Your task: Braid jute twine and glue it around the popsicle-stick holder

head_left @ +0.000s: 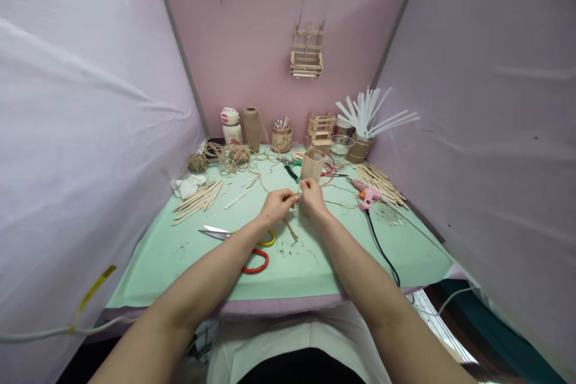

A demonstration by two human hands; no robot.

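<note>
A craft surface [180,258] in pale green sat between pink partition walls, seen from above the person's own arms.

At far left lay a crumpled white tissue [188,186], a small twine ball [197,162] and a loose fan of flat wooden sticks [198,199]. Just right of them, scissors [220,232] rested flat, with yellow and red handle loops, near the left forearm.

At centre the left hand [276,205] and right hand [312,198] met, almost touching. Each grip was closed in a fingertip pinch on a short twine strand [297,195] held just above the surface; a frayed tail [290,229] trailed below the hands. Just behind the hands stood a stick cup [312,165], upright, with green-handled pliers [290,167] beside it. A small stick basket [306,57] hung on the back wall above.

To the right lay a pink glue gun [368,195] with its black cord running off the front edge, then a second stick pile [382,183], with white rods [369,114] standing in a pot behind.

The cup's walls looked already built. No twine appeared fixed to it, so the cord work seemed at an early stage.
</note>
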